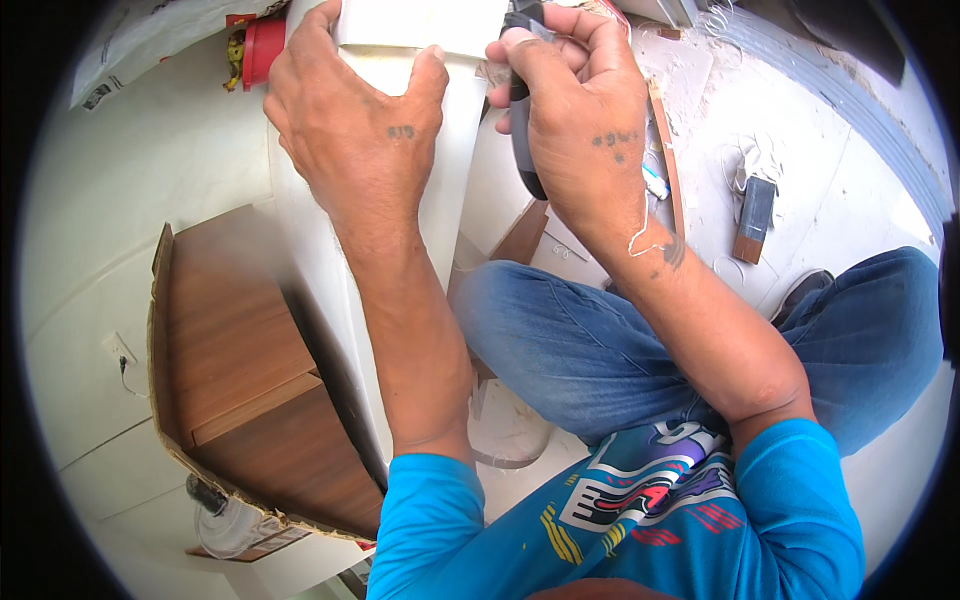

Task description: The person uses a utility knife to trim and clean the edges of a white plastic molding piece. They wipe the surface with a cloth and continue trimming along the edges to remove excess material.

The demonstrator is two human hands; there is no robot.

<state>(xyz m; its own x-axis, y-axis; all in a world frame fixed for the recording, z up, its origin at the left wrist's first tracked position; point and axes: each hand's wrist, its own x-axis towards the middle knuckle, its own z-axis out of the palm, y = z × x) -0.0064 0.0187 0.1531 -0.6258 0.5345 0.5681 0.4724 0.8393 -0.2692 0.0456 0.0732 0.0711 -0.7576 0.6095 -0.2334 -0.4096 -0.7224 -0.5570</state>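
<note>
My left hand (365, 130) is at the top, its fingers over the left side of a white boxy piece (425, 22) and its thumb along the lower edge. This piece sits at the far end of a long white surface (455, 130). Close by on the right, my right hand (590, 110) is closed around a black-and-grey handled tool (523, 150). The tool stands nearly upright against the right end of the white piece. Its working end is hidden by my fingers and the frame's top edge, so its exact kind does not show.
A brown wood-grain panel or cabinet (240, 320) stands on the left, near a wall outlet (118, 348). At the upper left is a red container (263, 52). A brown strip (668, 165), a dark block (756, 215) and scraps lie on the floor right of my hands.
</note>
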